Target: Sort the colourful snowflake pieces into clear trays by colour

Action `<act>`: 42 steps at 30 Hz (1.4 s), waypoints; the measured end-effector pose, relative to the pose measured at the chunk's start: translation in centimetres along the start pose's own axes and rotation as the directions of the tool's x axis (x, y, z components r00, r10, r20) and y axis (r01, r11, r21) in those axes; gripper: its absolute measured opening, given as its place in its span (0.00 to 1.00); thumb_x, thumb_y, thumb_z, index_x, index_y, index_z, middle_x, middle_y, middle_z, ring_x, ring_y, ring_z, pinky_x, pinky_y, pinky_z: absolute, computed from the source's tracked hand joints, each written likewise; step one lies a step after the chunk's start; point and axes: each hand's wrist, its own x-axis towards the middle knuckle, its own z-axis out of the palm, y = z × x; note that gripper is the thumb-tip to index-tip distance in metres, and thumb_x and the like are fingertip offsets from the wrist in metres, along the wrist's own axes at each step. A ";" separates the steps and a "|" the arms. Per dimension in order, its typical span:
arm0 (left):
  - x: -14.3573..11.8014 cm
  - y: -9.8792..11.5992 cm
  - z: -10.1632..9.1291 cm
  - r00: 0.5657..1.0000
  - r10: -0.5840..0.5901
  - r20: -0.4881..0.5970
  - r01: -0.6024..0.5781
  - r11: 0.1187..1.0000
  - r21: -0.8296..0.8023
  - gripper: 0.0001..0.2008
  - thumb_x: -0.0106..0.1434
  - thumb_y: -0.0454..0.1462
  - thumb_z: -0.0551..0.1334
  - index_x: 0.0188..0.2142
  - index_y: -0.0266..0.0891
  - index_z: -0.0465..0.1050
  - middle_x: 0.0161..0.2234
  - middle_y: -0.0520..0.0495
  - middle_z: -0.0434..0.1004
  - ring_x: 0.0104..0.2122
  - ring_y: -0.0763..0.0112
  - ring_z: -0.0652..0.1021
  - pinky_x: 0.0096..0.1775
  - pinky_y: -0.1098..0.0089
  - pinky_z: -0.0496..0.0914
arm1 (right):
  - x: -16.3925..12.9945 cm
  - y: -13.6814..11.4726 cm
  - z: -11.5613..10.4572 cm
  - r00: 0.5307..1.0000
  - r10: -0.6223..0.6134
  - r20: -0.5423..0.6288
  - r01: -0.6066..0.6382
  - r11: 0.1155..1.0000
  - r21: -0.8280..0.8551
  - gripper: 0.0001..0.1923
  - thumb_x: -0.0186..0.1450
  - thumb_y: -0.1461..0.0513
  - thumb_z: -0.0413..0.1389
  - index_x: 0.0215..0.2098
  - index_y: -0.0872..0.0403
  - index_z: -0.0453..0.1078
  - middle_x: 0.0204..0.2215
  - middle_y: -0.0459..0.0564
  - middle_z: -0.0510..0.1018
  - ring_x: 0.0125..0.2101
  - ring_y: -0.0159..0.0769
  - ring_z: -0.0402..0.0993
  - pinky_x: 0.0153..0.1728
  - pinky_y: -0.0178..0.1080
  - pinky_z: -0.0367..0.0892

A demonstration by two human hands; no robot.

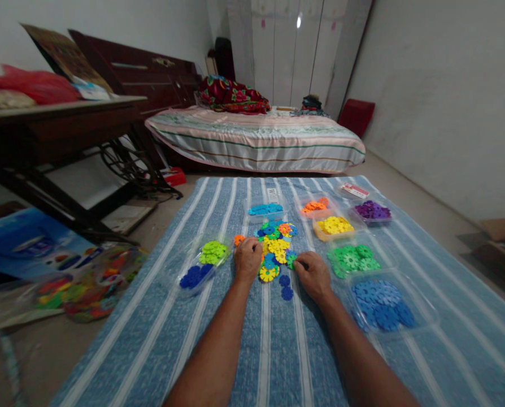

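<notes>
- Head view: striped blue cloth spread on the floor; bed beyond its far edge, dark wooden table off its far left corner.
- Clear trays ring the mixed pile at cloth centre: blue discs tray to its near right, green discs tray right, yellow tray far right, light-blue tray behind, lime-and-blue tray left.
- Left hand rests on the pile's left edge, fingers curled down onto pieces; whether it grips one, cannot tell.
- Right hand at the pile's near right edge, fingers bent together over pieces; grip not visible.
- Two loose blue discs lie just before the pile, between the hands.
- Judged step: picking pieces out by colour; next move wants one piece singled out and carried sideways to its matching tray.
- Open cloth lies near of the pile; trays crowd its right.
</notes>
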 end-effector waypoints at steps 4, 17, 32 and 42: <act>0.0 0.1 0.0 1.000 -0.001 -0.005 0.001 1.000 -0.006 0.08 0.60 0.36 0.56 0.25 0.42 0.71 0.38 0.47 0.80 0.42 0.66 0.77 0.49 0.66 0.68 | 0.0 0.1 0.0 1.000 0.006 0.003 -0.006 1.000 -0.011 0.10 0.62 0.60 0.52 0.28 0.52 0.74 0.31 0.49 0.77 0.36 0.39 0.70 0.41 0.39 0.63; -0.4 0.5 -0.1 0.999 -0.016 0.033 0.017 0.999 -0.047 0.08 0.60 0.35 0.55 0.27 0.42 0.70 0.36 0.48 0.79 0.42 0.67 0.76 0.49 0.67 0.67 | 0.0 -0.2 -0.1 1.000 -0.001 0.004 0.001 1.000 -0.023 0.09 0.62 0.61 0.53 0.27 0.52 0.74 0.30 0.49 0.77 0.35 0.38 0.71 0.40 0.39 0.64; -0.8 0.9 0.3 1.000 -0.009 0.025 0.009 1.000 -0.001 0.08 0.62 0.36 0.55 0.28 0.41 0.70 0.38 0.46 0.80 0.42 0.63 0.77 0.47 0.63 0.64 | -0.3 -0.4 -0.2 1.000 -0.009 -0.006 0.009 1.000 -0.009 0.10 0.62 0.61 0.52 0.28 0.53 0.74 0.32 0.51 0.78 0.36 0.39 0.72 0.41 0.40 0.65; -0.7 0.7 0.2 1.000 0.002 0.022 -0.002 1.000 0.030 0.07 0.61 0.35 0.56 0.27 0.41 0.71 0.40 0.46 0.80 0.43 0.63 0.77 0.49 0.63 0.64 | -0.1 -0.6 -0.2 1.000 -0.011 -0.011 0.011 1.000 0.022 0.10 0.63 0.61 0.52 0.27 0.53 0.73 0.30 0.50 0.77 0.35 0.38 0.72 0.41 0.39 0.63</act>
